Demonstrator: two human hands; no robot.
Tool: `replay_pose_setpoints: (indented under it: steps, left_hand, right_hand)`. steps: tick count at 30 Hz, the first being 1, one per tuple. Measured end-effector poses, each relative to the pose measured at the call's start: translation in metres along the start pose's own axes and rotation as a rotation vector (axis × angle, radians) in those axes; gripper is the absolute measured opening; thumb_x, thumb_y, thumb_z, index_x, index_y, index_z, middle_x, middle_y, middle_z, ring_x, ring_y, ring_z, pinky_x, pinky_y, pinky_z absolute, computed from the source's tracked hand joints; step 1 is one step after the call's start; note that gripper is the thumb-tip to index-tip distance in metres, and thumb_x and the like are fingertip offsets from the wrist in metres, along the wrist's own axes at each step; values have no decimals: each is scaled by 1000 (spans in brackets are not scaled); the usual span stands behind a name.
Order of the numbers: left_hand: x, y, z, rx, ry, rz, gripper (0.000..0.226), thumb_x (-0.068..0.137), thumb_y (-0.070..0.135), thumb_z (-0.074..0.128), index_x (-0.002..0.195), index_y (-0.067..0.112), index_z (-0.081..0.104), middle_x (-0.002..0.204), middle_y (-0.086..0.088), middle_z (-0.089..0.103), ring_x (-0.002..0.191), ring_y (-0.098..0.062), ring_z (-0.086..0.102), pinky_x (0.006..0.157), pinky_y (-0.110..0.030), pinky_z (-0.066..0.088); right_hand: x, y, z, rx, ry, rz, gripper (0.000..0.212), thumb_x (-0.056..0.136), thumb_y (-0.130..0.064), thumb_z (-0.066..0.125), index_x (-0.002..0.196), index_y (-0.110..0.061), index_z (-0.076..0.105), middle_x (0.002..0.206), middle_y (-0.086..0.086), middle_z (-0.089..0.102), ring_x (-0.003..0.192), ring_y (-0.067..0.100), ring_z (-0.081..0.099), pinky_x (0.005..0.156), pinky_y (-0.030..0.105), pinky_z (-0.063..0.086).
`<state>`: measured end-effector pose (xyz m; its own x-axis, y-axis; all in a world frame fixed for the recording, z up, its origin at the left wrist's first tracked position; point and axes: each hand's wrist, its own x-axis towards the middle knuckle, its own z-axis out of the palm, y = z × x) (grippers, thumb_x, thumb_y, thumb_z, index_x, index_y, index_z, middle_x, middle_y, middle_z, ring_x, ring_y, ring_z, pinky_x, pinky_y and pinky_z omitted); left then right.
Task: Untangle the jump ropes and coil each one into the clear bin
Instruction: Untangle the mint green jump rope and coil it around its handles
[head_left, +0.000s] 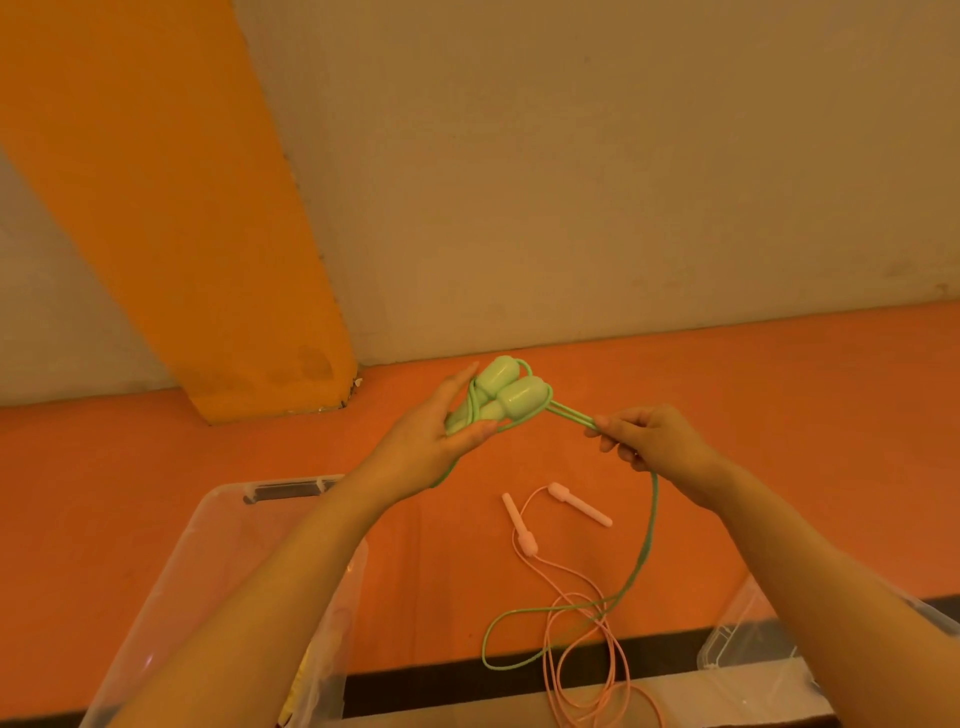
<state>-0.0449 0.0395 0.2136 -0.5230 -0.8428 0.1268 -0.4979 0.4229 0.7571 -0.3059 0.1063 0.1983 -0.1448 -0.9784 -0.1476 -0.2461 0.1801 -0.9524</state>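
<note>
My left hand (441, 423) holds both handles of the green jump rope (506, 392) side by side, raised above the orange floor, with turns of green cord wound around them. My right hand (641, 439) pinches the green cord just right of the handles. From that hand the cord hangs down and loops on the floor (519, 636). The pink jump rope (563, 506) lies on the floor below, its two handles apart and its cord crossing the green loop. The clear bin (228, 519) stands at the lower left under my left forearm.
A second clear plastic piece (748, 629) sits at the lower right, partly behind my right forearm. An orange pillar (208, 260) and a pale wall rise behind. A dark strip runs along the floor's near edge.
</note>
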Motion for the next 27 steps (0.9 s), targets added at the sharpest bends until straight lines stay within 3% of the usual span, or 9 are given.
replay_pose_setpoints:
  steps: [3,7,14,17,20,24,27]
  left_hand:
    - [3,-4,2,3,19,-44,80,80,56,57,149,26,29,147,8,42,124,-13,50,102,-33,41]
    - [5,-7,7,22,110,-121,65,91,41,60,147,25,32,142,3,47,123,-16,49,92,-27,38]
    - [9,-13,5,-71,155,-192,71,84,58,60,144,29,37,138,4,52,119,-19,54,99,-41,44]
    - [8,-13,5,-146,175,-216,75,76,67,57,140,30,42,128,0,59,112,-24,59,89,-39,49]
    - [10,-14,3,-167,212,-234,60,86,53,60,138,25,45,123,-6,62,110,-27,60,80,-35,46]
    - [4,-18,7,193,161,-169,64,90,46,58,144,20,35,132,-6,56,116,-28,55,89,-38,45]
    - [4,-20,11,254,101,-183,71,90,50,56,147,20,29,136,-8,53,120,-30,53,93,-42,44]
  right_hand:
    - [0,0,2,1,-58,15,25,95,-22,55,91,-2,70,59,0,45,44,6,30,45,21,25]
    - [-1,-6,13,-54,-128,-6,24,95,-21,57,91,-3,72,57,-1,50,43,6,34,44,21,28]
    - [-5,-12,23,-132,-185,-1,22,95,-19,56,90,-6,73,55,-4,49,43,6,35,43,20,28]
    - [-7,-11,24,-130,-210,5,22,95,-18,56,90,-4,72,56,-2,50,44,7,35,45,22,28]
    - [-9,-12,24,-131,-230,10,23,95,-19,56,91,-3,72,57,-2,50,46,9,35,46,22,29]
    - [-7,-15,21,-63,-211,38,26,96,-20,54,89,-1,70,57,-3,47,46,8,33,45,21,27]
    - [-8,-16,19,-59,-219,70,27,97,-21,53,89,-1,69,57,-2,45,46,8,30,45,21,23]
